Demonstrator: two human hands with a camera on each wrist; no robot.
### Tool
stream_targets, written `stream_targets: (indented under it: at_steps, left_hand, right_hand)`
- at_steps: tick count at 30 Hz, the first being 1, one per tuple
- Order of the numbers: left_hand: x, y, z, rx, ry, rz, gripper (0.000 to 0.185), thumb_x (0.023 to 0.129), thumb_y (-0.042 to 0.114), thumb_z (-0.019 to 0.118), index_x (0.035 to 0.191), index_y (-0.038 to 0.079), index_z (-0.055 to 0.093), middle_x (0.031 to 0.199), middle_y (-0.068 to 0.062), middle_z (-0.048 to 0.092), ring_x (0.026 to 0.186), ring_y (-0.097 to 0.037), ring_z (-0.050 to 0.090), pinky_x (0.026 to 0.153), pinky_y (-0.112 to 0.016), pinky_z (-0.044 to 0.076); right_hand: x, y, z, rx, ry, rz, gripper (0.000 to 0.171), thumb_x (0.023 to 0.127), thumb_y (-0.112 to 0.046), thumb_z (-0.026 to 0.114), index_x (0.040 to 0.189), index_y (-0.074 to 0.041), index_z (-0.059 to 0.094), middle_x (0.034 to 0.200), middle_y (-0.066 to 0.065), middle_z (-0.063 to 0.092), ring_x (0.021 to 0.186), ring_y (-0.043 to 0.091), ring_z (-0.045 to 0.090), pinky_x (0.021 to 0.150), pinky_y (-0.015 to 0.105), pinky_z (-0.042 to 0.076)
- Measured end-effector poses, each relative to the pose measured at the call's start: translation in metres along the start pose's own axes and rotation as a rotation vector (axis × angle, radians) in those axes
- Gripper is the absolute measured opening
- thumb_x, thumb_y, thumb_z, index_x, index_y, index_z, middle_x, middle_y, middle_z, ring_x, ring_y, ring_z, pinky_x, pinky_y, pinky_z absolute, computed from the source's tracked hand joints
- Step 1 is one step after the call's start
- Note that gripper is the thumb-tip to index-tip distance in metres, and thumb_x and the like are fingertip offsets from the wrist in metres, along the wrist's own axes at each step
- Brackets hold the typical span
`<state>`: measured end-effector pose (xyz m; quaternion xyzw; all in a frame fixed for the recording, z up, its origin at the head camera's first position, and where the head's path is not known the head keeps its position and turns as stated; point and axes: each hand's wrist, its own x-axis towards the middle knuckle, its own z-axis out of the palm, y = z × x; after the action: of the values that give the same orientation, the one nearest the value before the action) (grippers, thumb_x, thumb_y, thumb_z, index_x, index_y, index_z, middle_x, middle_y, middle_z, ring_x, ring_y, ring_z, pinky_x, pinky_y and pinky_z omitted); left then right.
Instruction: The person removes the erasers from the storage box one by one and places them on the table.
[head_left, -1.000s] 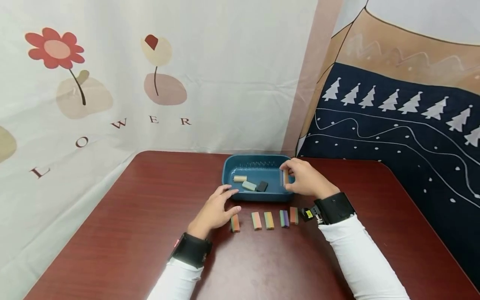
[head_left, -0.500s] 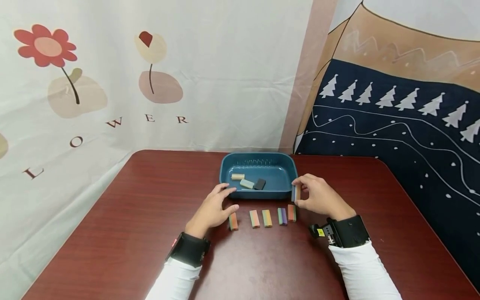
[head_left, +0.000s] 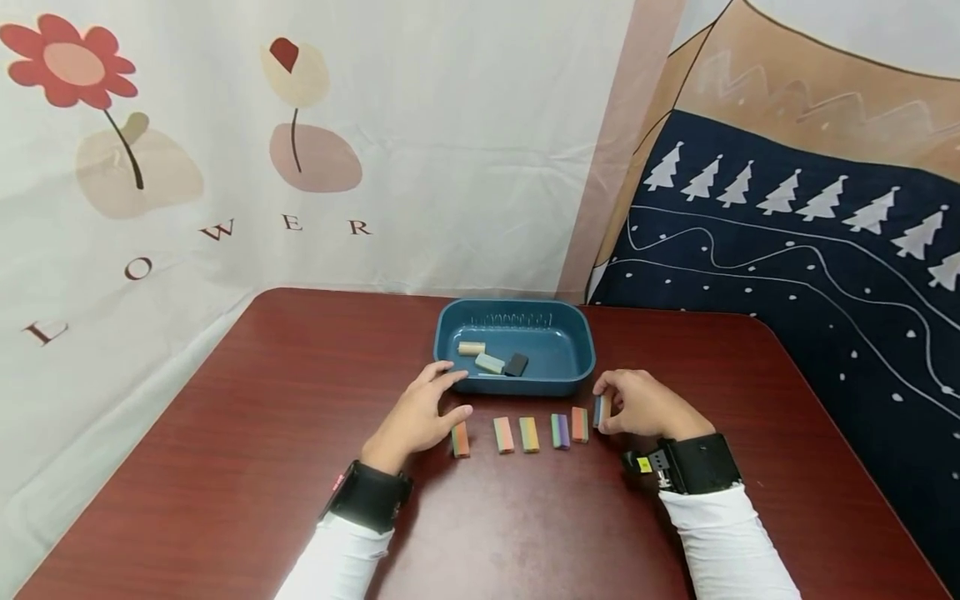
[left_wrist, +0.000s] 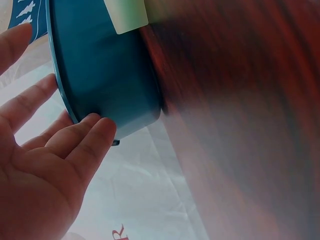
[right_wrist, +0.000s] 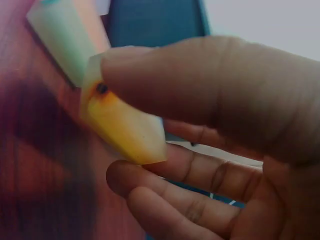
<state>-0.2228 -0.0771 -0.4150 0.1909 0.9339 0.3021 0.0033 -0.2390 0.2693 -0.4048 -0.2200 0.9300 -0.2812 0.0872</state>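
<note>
Thumb and fingers of my right hand (head_left: 651,406) pinch a small block (head_left: 603,412) with blue and tan sides, upright at the right end of a row of blocks. In the right wrist view, the end of the held block (right_wrist: 127,125) looks yellowish with a dark spot. The left hand (head_left: 408,427) is spread at the front left of a blue basin (head_left: 555,387), fingertips at its rim. Under its thumb stands an orange and green block (head_left: 461,441). Inside the basin lie a cream block (head_left: 472,348), a pale green block (head_left: 490,363) and a black block (head_left: 516,365).
Along the row before the basin are a pink block (head_left: 503,436), a yellow block (head_left: 529,435), a purple and green block (head_left: 561,432) and an orange-red block (head_left: 580,424). The brown table (head_left: 225,467) meets a printed curtain (head_left: 450,208) behind.
My right hand has carried the blue and tan block out of the basin, toward me and down to the right end of the row. The left hand stays by the basin rim.
</note>
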Motion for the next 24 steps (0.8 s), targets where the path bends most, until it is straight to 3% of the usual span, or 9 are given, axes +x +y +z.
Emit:
stream_targets:
  at_steps: [7,24]
  left_hand:
    - [0.0004,-0.0006,-0.0019,0.006,-0.007,0.000,0.055,0.092,0.028,0.069,0.141,0.010,0.052,0.149,-0.013,0.037,0.130,-0.035,0.043,0.101,-0.054,0.040]
    - [0.0008,-0.0010,-0.0016,-0.006,-0.004,0.006,0.055,0.092,0.028,0.069,0.141,0.010,0.052,0.149,-0.013,0.037,0.129,-0.034,0.043,0.102,-0.052,0.040]
  right_hand:
    - [0.0050,0.0041,0.0071,0.044,-0.102,0.011,0.037,0.075,-0.005,0.081,0.107,0.002,0.063,0.080,-0.001,0.062,0.076,0.013,0.062,0.061,0.028,0.052]
    - [0.0074,0.0054,0.0090,0.059,-0.121,0.049,0.040,0.073,-0.006,0.083,0.107,0.002,0.062,0.083,0.001,0.062,0.076,0.015,0.060,0.063,0.029,0.052]
